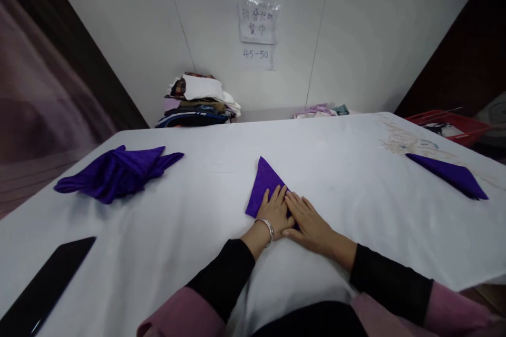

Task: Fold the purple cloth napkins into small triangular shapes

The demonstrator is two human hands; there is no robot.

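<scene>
A purple cloth napkin (264,179), folded into a triangle, lies at the middle of the white-covered table, one point facing away from me. My left hand (276,211) rests flat on it with the fingers spread. On the napkin's right edge lies my right hand (310,221), palm down, its fingers stretched out and its fingertips meeting the left hand. The hands hide the napkin's near right part. To the right lies another folded purple napkin (448,172), long and narrow. A loose heap of purple cloth (118,172) sits at the left.
A black flat panel (47,287) lies at the table's near left. Behind the white tablecloth (197,168) are a stack of folded clothes (200,102) and some lilac cloth (316,111). A red basket (466,129) stands beyond the right edge. Handwritten paper signs (259,23) hang on the wall.
</scene>
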